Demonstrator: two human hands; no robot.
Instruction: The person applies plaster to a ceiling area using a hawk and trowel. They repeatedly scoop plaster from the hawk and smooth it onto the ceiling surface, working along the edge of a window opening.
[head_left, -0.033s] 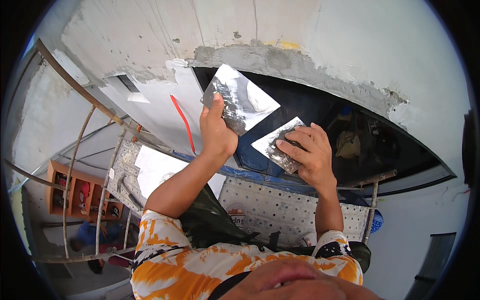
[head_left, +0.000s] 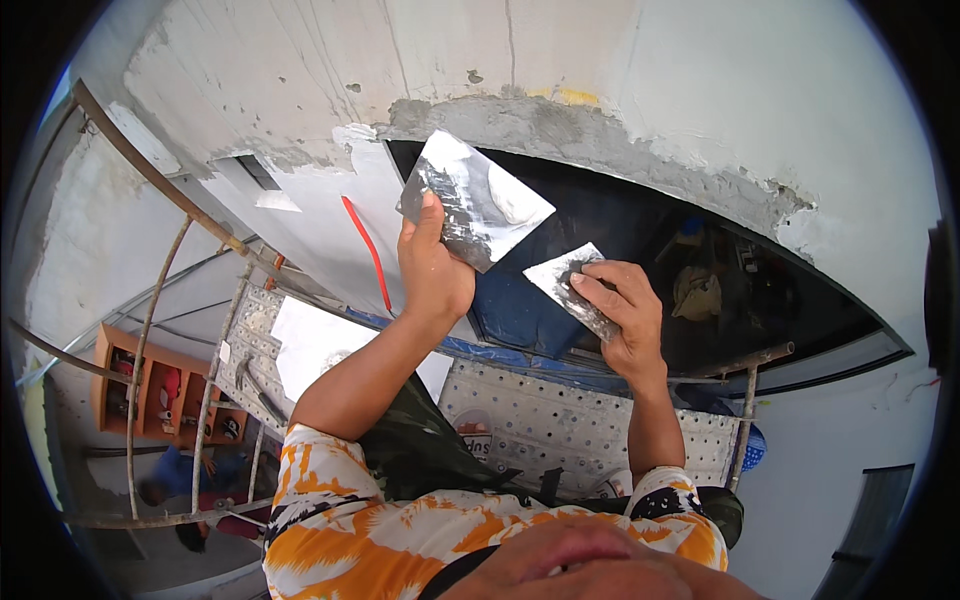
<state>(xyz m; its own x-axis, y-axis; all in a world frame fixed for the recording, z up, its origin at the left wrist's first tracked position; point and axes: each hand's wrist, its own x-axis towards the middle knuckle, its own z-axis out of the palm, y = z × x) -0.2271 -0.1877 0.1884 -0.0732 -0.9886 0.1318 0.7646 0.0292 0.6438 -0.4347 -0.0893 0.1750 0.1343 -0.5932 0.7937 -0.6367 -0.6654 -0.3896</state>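
Note:
My left hand (head_left: 436, 275) grips a square metal plate (head_left: 478, 200), its thumb over the lower left edge; white paste and dark smears coat the plate's face. To its right and a little lower, my right hand (head_left: 632, 325) holds a smaller flat scraper (head_left: 557, 270), white along its far part and dark near my fingertips. The two tools are apart, held in front of a dark opening (head_left: 705, 270) in the wall.
A plastered wall (head_left: 700, 90) has a rough grey band above the opening and a red tube (head_left: 365, 240) at left. Below me are a perforated platform (head_left: 530, 400), a white sheet (head_left: 300, 340) and scaffold poles (head_left: 140, 320). An orange shelf (head_left: 160, 400) and a person (head_left: 185, 470) are lower left.
My right hand and scraper have shifted slightly right and down, away from the plate, and the scraper is angled differently. My left hand and plate have moved slightly left.

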